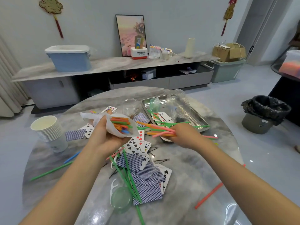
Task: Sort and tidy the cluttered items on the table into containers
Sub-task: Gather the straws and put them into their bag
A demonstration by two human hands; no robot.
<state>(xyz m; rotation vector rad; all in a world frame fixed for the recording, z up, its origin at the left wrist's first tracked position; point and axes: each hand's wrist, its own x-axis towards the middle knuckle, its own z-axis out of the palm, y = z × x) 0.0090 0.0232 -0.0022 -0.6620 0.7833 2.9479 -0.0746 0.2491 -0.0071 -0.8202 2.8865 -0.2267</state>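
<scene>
left hand holds a white bag of straws open; right hand grips a straw bundle above the tabletop. long ends may snag the bag's mouth and scatter.

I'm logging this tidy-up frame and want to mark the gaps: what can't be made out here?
Head view only:
- Right hand fingertips: hidden under the bunch of pink, orange and green straws it grips.
- White plastic bag held by the left hand: only the straw ends at its mouth show; the rest is covered.
- Clear glass jar: its contents are too blurred to identify.
- Steel tray: the clear plastic box blurs what lies under it.
</scene>
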